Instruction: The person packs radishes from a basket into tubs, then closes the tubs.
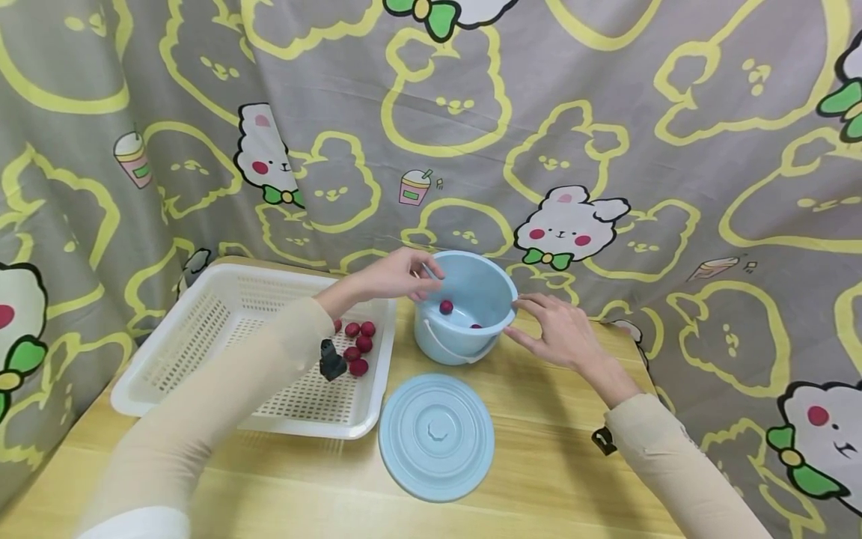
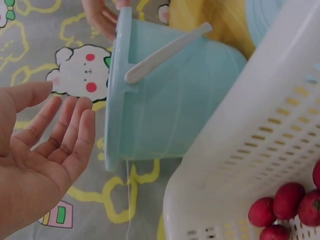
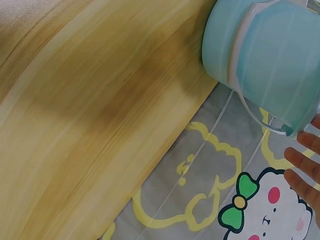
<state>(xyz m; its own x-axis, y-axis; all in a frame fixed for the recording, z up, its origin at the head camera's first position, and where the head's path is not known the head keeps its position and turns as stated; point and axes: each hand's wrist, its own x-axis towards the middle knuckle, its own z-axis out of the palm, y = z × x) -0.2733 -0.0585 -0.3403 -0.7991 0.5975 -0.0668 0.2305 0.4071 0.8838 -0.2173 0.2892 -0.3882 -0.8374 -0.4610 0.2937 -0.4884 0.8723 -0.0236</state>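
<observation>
A light blue bucket (image 1: 481,281) with a white handle stands upright on the table, two small dark red round fruits (image 1: 446,307) visible inside it. My left hand (image 1: 400,275) hovers at the bucket's left rim, its fingers loosely bent and the palm bare in the left wrist view. Against the right rim are the fingertips of my right hand (image 1: 562,329), thumb and fingers spread. To the left, a white perforated basket (image 1: 323,428) contains several more red fruits (image 2: 289,200), grouped along its right side. My left forearm covers part of this basket.
The round blue lid (image 1: 438,468) lies flat on the wooden table (image 1: 545,479), in front of the bucket and right of the basket. A grey patterned curtain (image 1: 357,97) hangs close behind the bucket and along both sides.
</observation>
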